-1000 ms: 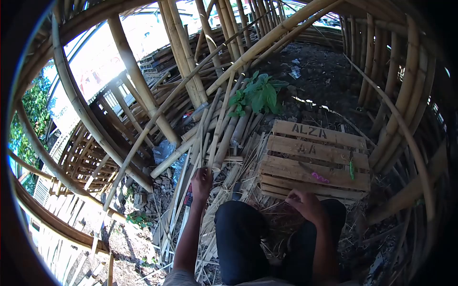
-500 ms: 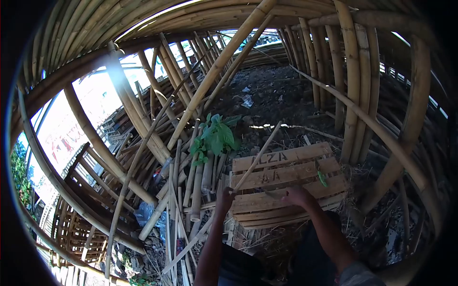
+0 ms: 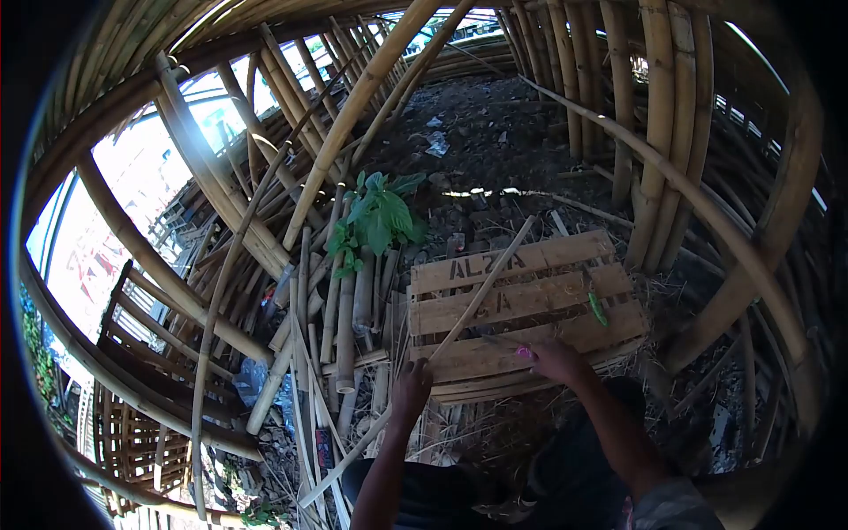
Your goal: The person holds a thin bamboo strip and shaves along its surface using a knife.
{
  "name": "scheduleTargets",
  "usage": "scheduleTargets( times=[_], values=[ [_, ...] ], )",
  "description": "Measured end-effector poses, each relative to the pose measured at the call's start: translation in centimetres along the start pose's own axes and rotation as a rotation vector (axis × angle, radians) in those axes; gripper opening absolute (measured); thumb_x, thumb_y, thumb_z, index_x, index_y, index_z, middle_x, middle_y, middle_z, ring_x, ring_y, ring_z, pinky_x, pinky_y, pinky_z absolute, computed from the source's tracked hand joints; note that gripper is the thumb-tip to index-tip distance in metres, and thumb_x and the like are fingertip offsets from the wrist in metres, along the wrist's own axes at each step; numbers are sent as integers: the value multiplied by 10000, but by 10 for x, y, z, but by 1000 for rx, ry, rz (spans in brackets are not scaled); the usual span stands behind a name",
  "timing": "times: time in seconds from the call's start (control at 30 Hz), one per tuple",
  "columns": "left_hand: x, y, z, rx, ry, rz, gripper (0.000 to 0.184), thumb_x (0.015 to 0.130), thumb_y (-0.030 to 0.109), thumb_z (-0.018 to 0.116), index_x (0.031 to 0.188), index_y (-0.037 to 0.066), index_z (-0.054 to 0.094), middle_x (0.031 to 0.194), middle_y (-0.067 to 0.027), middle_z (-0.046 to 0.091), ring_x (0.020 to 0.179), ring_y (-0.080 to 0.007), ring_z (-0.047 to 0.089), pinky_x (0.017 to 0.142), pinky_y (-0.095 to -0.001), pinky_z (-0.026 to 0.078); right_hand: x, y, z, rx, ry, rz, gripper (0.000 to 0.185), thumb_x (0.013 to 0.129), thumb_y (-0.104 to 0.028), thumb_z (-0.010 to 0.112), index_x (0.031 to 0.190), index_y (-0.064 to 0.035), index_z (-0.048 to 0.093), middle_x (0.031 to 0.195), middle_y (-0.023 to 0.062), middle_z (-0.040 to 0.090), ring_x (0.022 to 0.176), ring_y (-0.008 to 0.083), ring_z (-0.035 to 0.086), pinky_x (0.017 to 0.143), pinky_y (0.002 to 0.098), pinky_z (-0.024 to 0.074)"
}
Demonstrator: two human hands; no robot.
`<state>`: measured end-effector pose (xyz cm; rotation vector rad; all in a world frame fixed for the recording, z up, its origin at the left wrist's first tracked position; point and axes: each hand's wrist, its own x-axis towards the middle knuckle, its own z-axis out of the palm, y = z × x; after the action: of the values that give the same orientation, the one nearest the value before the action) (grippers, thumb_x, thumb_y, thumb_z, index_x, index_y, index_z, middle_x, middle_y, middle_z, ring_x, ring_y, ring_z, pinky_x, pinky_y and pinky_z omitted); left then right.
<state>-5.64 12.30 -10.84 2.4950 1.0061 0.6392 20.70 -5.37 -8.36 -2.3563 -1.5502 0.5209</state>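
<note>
My left hand is closed around the lower end of a thin bamboo strip, which slants up and away to the right over a slatted wooden crate. In my right hand is a knife; its pink handle shows at the fingers and its dark blade points left toward the strip. Whether the blade touches the strip I cannot tell. Black stencilled letters mark the crate's slats. A small green elongated thing, its kind unclear, lies on the crate's right side.
Bamboo poles and split strips lie in a pile at the left. A leafy green plant grows beyond them. Upright bamboo posts stand at the right, with a long slanting pole before them. Dark soil with litter lies farther off.
The view has shifted slightly. The far end of the bamboo strip has moved right relative to the crate, and the knife's pink handle now shows in my right hand.
</note>
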Motion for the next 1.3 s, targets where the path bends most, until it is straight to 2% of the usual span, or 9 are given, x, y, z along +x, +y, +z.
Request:
scheduleTargets(
  times=[0.2,0.37,0.67,0.77,0.83,0.97,1.07,1.2,1.3],
  values=[
    [5,-2,3,97,-3,55,274,808,146,575,1071,71,557,911,-184,552,804,-364,574,669,-449,469,6,4,-3,50,5,-37,192,744,-195,640,871,-54,612,850,154,627,849,326,603,753,437,472],
    [4,5,3,175,9,58,310,780,154,594,1082,91,554,1032,-118,505,988,-314,492,815,-461,409,8,8,3,-16,103,-63,185,754,-185,627,883,-55,595,876,156,609,854,339,596,762,436,471],
    [4,-9,-14,-6,-78,30,413,705,203,712,1064,87,544,1094,-157,471,1018,-363,492,819,-456,435,17,11,15,-130,165,-27,266,742,-195,656,944,-54,555,899,177,586,863,347,594,765,453,470],
    [-1,-23,-30,32,-56,-7,426,673,214,751,1005,61,532,1057,-183,506,967,-395,522,784,-457,458,14,1,5,-19,162,32,276,731,-172,664,929,-36,528,842,182,591,842,350,598,736,453,469],
    [-6,-45,-31,42,-369,-270,444,648,204,772,967,39,512,965,-209,558,929,-401,553,751,-468,468,15,-1,0,90,134,85,272,725,-153,666,912,-26,513,814,185,592,830,352,601,717,451,466],
    [-8,-54,-40,-102,-496,-269,412,673,252,750,967,44,548,766,-171,635,737,-341,631,639,-439,484,17,-1,-3,260,237,18,242,738,-74,629,906,2,473,751,211,592,757,393,599,633,453,468],
    [0,-42,-41,89,-176,-83,297,771,263,668,961,54,575,716,-140,648,598,-271,640,548,-388,481,23,-3,-1,342,320,4,229,744,-58,621,903,-1,466,757,208,592,755,385,599,630,446,459],
    [15,-13,-41,-196,-163,-239,215,852,229,579,976,52,573,694,-135,645,545,-218,630,500,-344,470,28,-14,2,352,535,-109,201,761,-64,614,899,12,489,773,213,587,765,375,595,652,438,458],
    [19,0,-36,-284,-219,-239,195,885,192,541,1000,36,564,671,-105,649,546,-173,621,495,-305,469,34,-22,6,478,435,-65,179,779,-75,608,897,27,521,791,222,585,784,378,591,661,439,455]
  ],
)
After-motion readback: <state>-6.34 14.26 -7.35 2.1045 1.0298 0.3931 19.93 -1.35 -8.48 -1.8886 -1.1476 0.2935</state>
